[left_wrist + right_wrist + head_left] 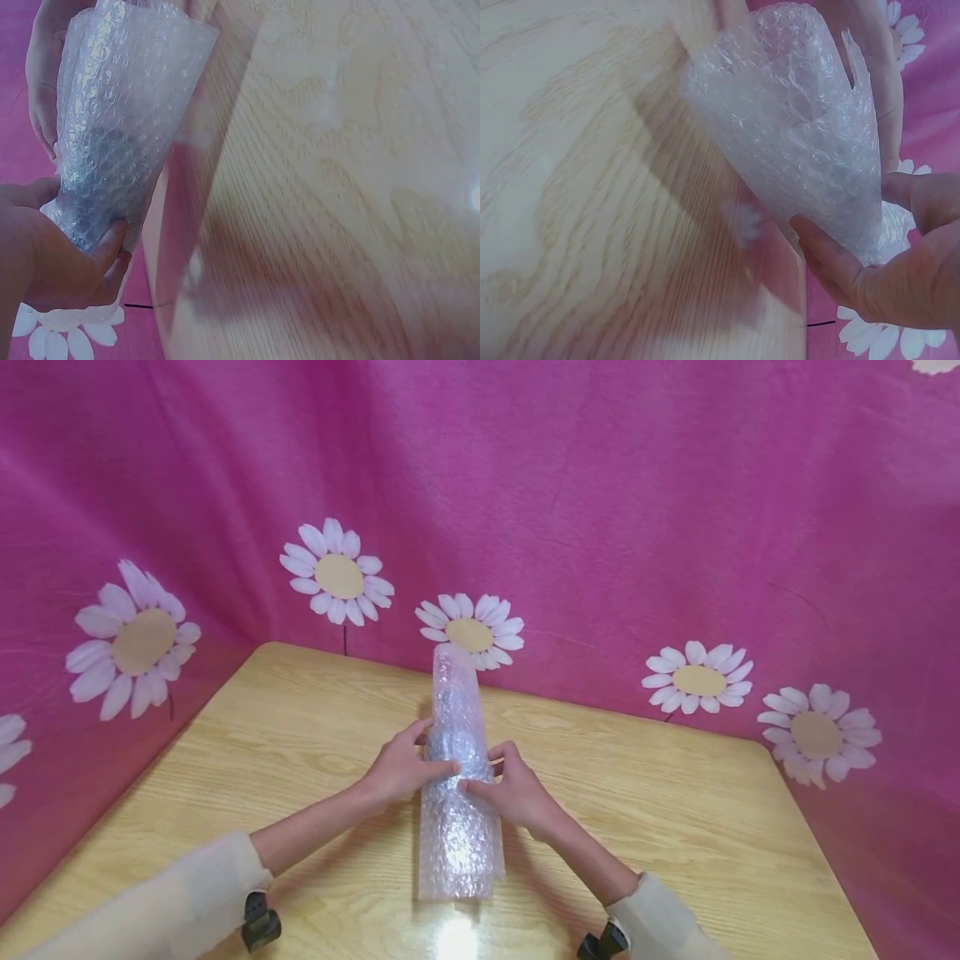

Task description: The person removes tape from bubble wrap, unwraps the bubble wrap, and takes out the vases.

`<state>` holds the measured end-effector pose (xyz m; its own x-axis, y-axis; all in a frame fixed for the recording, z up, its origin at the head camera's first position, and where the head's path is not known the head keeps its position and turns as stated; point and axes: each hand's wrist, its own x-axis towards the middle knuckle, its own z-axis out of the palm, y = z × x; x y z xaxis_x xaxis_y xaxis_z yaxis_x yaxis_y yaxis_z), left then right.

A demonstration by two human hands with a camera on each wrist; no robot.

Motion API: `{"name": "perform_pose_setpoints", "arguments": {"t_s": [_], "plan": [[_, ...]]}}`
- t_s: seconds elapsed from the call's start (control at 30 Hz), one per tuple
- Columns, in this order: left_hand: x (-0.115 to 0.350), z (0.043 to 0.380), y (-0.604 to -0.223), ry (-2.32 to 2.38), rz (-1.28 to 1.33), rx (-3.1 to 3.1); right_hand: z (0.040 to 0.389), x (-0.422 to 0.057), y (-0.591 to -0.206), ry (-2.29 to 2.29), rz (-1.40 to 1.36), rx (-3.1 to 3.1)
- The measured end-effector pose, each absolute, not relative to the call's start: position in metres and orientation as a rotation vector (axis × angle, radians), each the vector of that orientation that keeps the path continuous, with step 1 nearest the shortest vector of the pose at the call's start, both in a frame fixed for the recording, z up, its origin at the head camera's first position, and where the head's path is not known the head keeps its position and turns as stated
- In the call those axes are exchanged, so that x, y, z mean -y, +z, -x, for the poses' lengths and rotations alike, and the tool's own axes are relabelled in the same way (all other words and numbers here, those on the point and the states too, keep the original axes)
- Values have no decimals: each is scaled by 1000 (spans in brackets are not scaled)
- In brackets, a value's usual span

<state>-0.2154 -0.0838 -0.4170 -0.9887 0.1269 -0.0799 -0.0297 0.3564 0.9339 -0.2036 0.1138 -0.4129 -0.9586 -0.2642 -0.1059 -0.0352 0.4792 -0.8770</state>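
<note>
A long roll of clear bubble wrap is held lengthwise between both hands over the wooden table. Something dark greyish-blue shows through the layers at its middle in the left wrist view; its kind is hidden by the wrap. My left hand grips the roll from the left, thumb on top and fingers round the side. From the right, my right hand grips it the same way, its thumb close to the left thumb. In the right wrist view a loose flap of the bubble wrap sticks out at one end.
The light wooden table reflects a bright spot of light near its front. A pink cloth printed with white daisies hangs behind the table and along both sides. Dark wrist cameras are strapped at the pale sleeves.
</note>
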Motion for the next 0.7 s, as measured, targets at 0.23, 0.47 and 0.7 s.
{"name": "perform_pose_setpoints", "arguments": {"t_s": [0.23, 0.47, 0.7], "plan": [[77, 216, -421, 1680, -108, -2482, 201, -120, -415, -1406, 226, -2543], [68, 218, -423, 1690, -127, -2488, 200, -127, -417, -1438, 194, -2535], [60, 218, -424, 1677, -134, -2491, 198, -134, -420, -1468, 189, -2540]]}}
